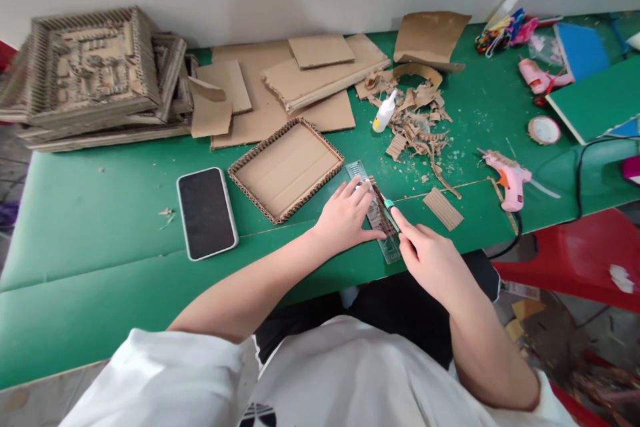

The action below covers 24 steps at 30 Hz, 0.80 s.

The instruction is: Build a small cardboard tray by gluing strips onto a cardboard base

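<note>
the left hand lies flat with fingers spread, pressing a clear ruler down on a corrugated strip near the front edge of the green desk. the right hand is closed around a green-tipped craft knife, its tip against the ruler's right edge. a cardboard tray and a phone lie to the left; a glue bottle lies behind and a pink hot glue gun to the right.

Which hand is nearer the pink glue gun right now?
Right. The right hand, gripping a cutter, sits left of the glue gun; the left hand lies farther left, flat on the ruler.
</note>
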{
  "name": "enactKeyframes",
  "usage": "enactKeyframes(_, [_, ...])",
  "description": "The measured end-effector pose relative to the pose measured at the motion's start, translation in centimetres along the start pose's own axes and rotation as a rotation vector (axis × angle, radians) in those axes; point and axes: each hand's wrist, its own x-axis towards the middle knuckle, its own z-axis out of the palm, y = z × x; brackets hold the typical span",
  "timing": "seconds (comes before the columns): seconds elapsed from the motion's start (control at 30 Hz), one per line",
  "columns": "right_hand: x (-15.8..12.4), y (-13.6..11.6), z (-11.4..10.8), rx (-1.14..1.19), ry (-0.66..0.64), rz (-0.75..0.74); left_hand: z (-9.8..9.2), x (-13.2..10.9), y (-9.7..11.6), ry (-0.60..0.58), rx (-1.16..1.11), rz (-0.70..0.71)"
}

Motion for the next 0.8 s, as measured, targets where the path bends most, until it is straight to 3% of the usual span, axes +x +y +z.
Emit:
enactKeyframes(0.23, [-2.4, 0.4, 0.9, 0.018, 0.125, -0.053, -0.1, 0.1, 0.1, -0.011, -0.012, -0.011])
enactKeyframes(0.8, [-6.7, 1.5, 1.4, -0.056, 0.155, -0.110, -0.4, 0.3, 0.2, -0.038, -0.031, -0.028])
